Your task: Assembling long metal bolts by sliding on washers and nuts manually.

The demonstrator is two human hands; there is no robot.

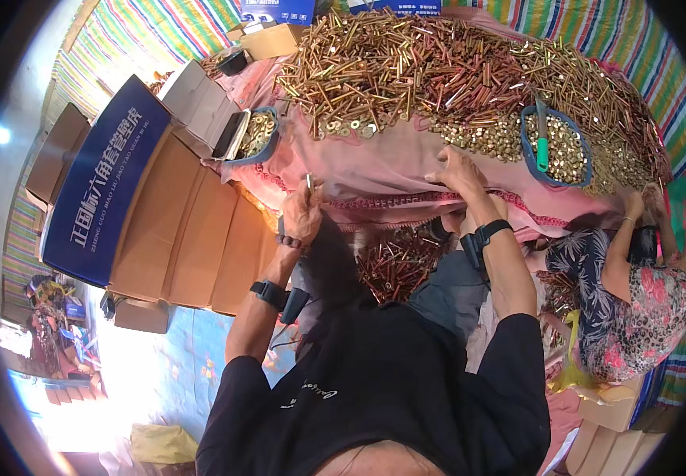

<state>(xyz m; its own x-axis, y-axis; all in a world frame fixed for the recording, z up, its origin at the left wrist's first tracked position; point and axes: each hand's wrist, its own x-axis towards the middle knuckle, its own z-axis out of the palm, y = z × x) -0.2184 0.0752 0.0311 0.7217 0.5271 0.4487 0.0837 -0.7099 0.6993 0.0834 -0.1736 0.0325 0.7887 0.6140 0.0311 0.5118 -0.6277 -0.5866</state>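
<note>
My left hand [302,216] is closed round a short metal bolt [310,182], whose pale end sticks up above the fingers. This hand is over the near left side of the pink cloth [359,166]. Farther right, my right hand [459,174] reaches over the cloth with its fingers curled together. Whatever they hold, if anything, is too small to make out. Just beyond it lies a band of small brassy nuts [486,136]. Flat washers [348,128] lie on the cloth between the two hands, farther back.
A large heap of coppery bolts [406,67] covers the far cloth. A blue basin [588,163] of nuts holds a green-handled tool [542,147]. Washers fill another basin [270,146]. Blue-and-brown cartons [188,218] stand left. More bolts [398,266] lie between my legs. A co-worker [636,301] sits right.
</note>
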